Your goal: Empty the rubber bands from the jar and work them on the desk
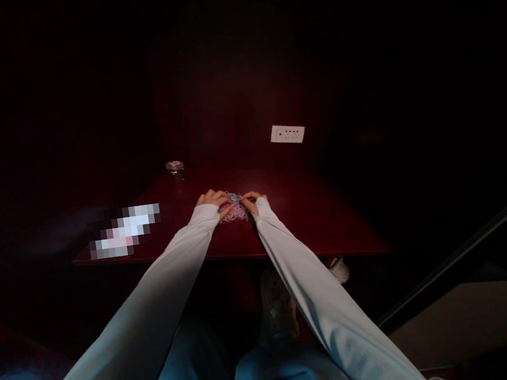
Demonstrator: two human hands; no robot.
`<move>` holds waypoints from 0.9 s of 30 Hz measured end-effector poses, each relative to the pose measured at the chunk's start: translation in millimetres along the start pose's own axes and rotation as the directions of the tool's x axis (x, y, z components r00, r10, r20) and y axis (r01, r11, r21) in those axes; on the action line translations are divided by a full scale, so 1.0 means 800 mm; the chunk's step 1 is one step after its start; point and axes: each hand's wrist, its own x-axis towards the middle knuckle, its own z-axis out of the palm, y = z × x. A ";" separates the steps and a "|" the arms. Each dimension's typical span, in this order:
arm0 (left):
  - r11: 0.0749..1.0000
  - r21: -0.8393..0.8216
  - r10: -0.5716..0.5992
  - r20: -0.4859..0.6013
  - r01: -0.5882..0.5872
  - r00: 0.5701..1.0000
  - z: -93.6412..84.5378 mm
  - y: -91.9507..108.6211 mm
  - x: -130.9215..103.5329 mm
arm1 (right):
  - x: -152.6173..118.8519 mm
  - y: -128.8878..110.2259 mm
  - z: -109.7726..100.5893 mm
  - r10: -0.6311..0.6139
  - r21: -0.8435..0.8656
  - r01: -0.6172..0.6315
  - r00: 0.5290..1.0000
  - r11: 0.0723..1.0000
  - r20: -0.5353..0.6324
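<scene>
A small heap of thin, pastel-coloured loops that look like rubber bands (236, 209) lies on the dark red table (313, 219). My left hand (211, 200) rests at the heap's left side, fingers bent over its edge and thumb a little apart from them. On the right side, my right hand (252, 201) has its fingers curled in and its thumb close to them, at the heap's edge. Whatever is between those right fingertips is too small to make out. Long pale sleeves cover both arms.
At the back left of the table stands a clear lidded jar (175, 170). A blurred-out bright rectangle (128, 231) lies near the left edge. A white wall socket (288, 134) is on the panel behind. Below the front edge are shoes (278, 305). Surroundings are very dark.
</scene>
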 end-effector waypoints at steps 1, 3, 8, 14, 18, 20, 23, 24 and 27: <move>1.000 0.003 0.004 0.003 -0.004 1.000 0.000 0.000 0.000 | -0.001 -0.001 0.000 -0.003 -0.013 0.003 1.000 1.000 0.006; 1.000 0.007 0.013 0.010 -0.013 1.000 -0.002 0.000 0.000 | -0.003 -0.005 -0.001 -0.014 -0.055 0.016 0.999 0.998 0.036; 1.000 0.021 0.016 0.009 -0.016 1.000 -0.003 0.002 0.000 | -0.004 -0.012 -0.005 -0.072 -0.143 0.089 0.990 0.986 0.117; 0.999 0.047 0.027 0.014 -0.027 1.000 -0.004 0.003 -0.001 | -0.003 -0.013 -0.006 -0.041 -0.086 0.047 0.996 0.995 0.073; 0.997 0.075 0.011 0.013 -0.012 1.000 -0.009 0.008 -0.001 | -0.006 -0.014 -0.007 -0.030 -0.051 0.032 0.999 0.998 0.039; 0.997 0.080 -0.003 -0.010 0.004 1.000 -0.012 0.013 -0.001 | -0.006 -0.015 -0.008 -0.042 -0.048 0.044 0.998 0.998 0.036; 0.998 0.069 0.002 -0.030 0.000 1.000 -0.013 0.018 -0.003 | -0.005 -0.013 -0.008 -0.040 -0.065 0.042 0.998 0.997 0.042; 0.998 0.064 0.014 -0.026 -0.012 1.000 -0.013 0.019 -0.003 | -0.004 -0.012 -0.007 -0.035 -0.072 0.038 0.998 0.997 0.043; 0.997 0.051 0.058 -0.006 -0.058 0.998 -0.011 0.018 -0.004 | -0.002 -0.010 -0.006 -0.041 -0.070 0.044 0.998 0.997 0.041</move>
